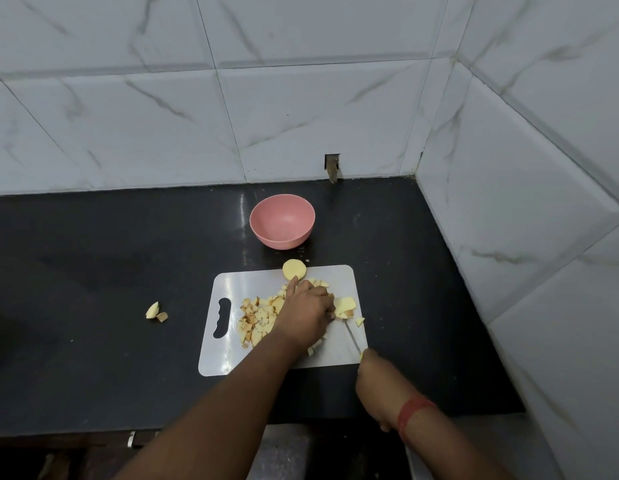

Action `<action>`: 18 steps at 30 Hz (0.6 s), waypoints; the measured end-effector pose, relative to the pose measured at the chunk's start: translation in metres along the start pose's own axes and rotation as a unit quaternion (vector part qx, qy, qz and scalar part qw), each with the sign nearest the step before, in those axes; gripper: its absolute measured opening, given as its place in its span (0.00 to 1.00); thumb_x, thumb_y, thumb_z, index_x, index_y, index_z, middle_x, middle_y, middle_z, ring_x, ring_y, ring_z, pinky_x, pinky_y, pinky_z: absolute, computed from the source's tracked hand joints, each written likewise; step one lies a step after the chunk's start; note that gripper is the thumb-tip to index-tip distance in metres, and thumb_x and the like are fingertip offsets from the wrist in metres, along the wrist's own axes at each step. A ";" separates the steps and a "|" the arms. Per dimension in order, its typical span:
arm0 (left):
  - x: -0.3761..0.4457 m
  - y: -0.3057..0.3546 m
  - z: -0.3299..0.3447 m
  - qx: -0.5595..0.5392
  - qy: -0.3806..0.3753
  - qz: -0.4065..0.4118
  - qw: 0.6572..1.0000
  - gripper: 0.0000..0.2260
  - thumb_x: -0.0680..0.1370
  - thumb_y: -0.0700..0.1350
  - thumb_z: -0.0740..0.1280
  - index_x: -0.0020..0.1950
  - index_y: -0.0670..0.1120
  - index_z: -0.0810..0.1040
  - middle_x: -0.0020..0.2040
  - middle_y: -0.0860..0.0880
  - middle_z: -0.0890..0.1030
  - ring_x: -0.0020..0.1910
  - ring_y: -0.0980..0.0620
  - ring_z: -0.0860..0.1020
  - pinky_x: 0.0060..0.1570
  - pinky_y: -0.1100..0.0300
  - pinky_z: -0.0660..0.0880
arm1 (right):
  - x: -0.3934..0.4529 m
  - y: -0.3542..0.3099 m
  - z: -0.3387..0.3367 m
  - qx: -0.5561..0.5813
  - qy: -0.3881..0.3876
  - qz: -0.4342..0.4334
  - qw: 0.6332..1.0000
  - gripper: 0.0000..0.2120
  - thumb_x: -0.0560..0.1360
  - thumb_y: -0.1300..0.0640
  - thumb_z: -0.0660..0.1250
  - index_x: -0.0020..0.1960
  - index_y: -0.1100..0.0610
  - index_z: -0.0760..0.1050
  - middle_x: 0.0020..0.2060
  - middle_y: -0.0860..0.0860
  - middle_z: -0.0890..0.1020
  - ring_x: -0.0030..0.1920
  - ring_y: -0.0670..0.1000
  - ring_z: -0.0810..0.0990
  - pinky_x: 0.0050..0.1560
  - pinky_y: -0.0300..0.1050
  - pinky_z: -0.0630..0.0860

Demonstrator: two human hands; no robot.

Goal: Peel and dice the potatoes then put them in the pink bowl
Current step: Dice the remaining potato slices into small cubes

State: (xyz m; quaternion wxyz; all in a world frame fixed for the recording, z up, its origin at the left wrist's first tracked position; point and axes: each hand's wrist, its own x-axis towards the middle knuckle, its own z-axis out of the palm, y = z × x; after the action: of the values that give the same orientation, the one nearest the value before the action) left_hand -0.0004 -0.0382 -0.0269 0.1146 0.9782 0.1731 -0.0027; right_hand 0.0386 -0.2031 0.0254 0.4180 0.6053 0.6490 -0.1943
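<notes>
Black stone countertop (93,271), glossy, set into a corner of white marble-veined wall tiles (162,98) at the back and on the right. Small rectangular notch (332,166) cut into the tile just above the counter's back edge. White plastic cutting board (228,358) lying flat near the front edge of the counter, its handle slot to the left. Pink bowl (282,221) upright behind the board, apart from it, nothing visible inside. Peeled potato half (294,269) resting at the board's far edge, partly overhanging it. Heap of diced potato (258,320) spread over the board's middle. Two stray potato scraps (155,311) on bare counter, well apart to the left of the board.

Left hand (306,313) lying over the dice, index finger stretched toward the potato half, remaining fingers curled down against a larger potato chunk (346,306) at its right; the actual grip hidden beneath the hand. Right hand (377,386) closed round the handle of a knife (353,337), handle almost wholly covered, thin blade running from the hand up to the chunk. Red band (410,412) on the right wrist. Part of the heap concealed under the left hand and forearm. Below the counter's front edge, dim shapes too dark to identify.

Wide bare counter left of the board; a narrower strip to its right before the side wall.
</notes>
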 end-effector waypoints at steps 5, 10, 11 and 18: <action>-0.002 -0.001 0.002 -0.061 0.029 -0.022 0.997 0.06 0.80 0.47 0.67 0.54 0.50 0.83 0.54 0.54 0.82 0.58 0.51 0.71 0.76 0.46 0.53 | 0.011 0.007 0.007 0.362 0.184 0.202 0.891 0.14 0.80 0.59 0.55 0.64 0.58 0.68 0.35 0.46 0.64 0.31 0.43 0.63 0.26 0.29 0.61; -0.004 0.001 0.006 -0.087 0.051 -0.035 0.994 0.03 0.78 0.46 0.69 0.49 0.50 0.83 0.50 0.54 0.82 0.56 0.51 0.72 0.75 0.46 0.55 | 0.013 0.009 -0.018 0.347 0.090 0.134 0.924 0.11 0.78 0.52 0.65 0.43 0.59 0.70 0.33 0.48 0.68 0.31 0.48 0.67 0.40 0.32 0.67; -0.004 0.001 0.007 -0.085 0.053 -0.032 0.994 0.03 0.78 0.45 0.70 0.48 0.49 0.83 0.50 0.53 0.82 0.55 0.51 0.72 0.74 0.46 0.56 | 0.013 0.008 -0.025 0.286 0.024 0.102 0.953 0.16 0.78 0.50 0.66 0.38 0.58 0.66 0.32 0.49 0.69 0.31 0.49 0.67 0.48 0.37 0.65; -0.001 0.001 0.005 -0.055 0.041 -0.024 0.997 0.04 0.79 0.46 0.69 0.48 0.51 0.84 0.50 0.53 0.81 0.56 0.52 0.72 0.76 0.46 0.55 | 0.016 0.018 -0.038 0.225 0.004 0.100 0.969 0.14 0.82 0.50 0.58 0.42 0.57 0.69 0.39 0.52 0.71 0.53 0.54 0.72 0.67 0.50 0.63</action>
State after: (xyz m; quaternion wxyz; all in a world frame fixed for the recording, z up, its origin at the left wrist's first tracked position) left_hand -0.0010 -0.0406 -0.0313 0.1609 0.9653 0.2007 0.0446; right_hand 0.0450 -0.1609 0.0398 0.2853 0.7463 0.5266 -0.2903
